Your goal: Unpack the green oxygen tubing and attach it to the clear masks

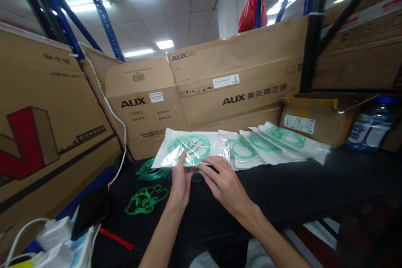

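A clear-fronted white pouch (216, 144) with coiled green tubing (205, 142) inside is raised over the black tabletop. My left hand (181, 178) grips its lower edge, thumb on the front and fingers behind. At the same edge, further right, my right hand (221, 178) has its fingers curled with the fingertips on the pouch. Loose coiled green tubing (150, 170) lies behind and left of my left hand. Nearer to me rests a tangle of green elastic cords (146, 200). Several similar pouches (271, 144) lie overlapping in a row to the right.
Cardboard panels (201, 104) stand along the back. At right are an open carton (306, 113) and a blue-capped bottle (372, 123). On the left lie a dark phone (91, 211), white chargers (56, 234), a red strap (116, 238) and a white cable (121, 150).
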Demonstrator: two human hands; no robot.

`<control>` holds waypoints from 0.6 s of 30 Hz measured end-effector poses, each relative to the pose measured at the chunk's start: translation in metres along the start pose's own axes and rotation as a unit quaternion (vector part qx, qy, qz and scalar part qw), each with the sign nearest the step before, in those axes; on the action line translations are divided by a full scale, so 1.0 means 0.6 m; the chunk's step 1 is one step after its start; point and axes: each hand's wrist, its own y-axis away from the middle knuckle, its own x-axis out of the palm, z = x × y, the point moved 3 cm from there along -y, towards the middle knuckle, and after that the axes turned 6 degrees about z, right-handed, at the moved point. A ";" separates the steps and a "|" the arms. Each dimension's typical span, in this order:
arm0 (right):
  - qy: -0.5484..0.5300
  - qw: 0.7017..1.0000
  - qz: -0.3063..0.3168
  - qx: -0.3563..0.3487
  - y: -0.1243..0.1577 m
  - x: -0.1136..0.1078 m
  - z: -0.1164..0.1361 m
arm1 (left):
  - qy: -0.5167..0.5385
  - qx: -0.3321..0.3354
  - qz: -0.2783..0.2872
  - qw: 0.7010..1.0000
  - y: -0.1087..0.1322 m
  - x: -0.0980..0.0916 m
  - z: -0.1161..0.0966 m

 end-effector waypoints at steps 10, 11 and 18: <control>-0.405 0.800 -0.052 0.440 0.045 -0.033 -0.141 | -0.135 -0.010 0.008 0.991 0.001 -0.021 -0.004; -0.423 0.786 -0.042 0.450 0.045 -0.027 -0.139 | -0.143 -0.023 0.017 0.989 0.000 -0.020 0.001; -0.585 0.661 -0.022 0.470 0.048 0.025 -0.112 | -0.166 -0.054 0.058 0.983 -0.012 -0.029 0.024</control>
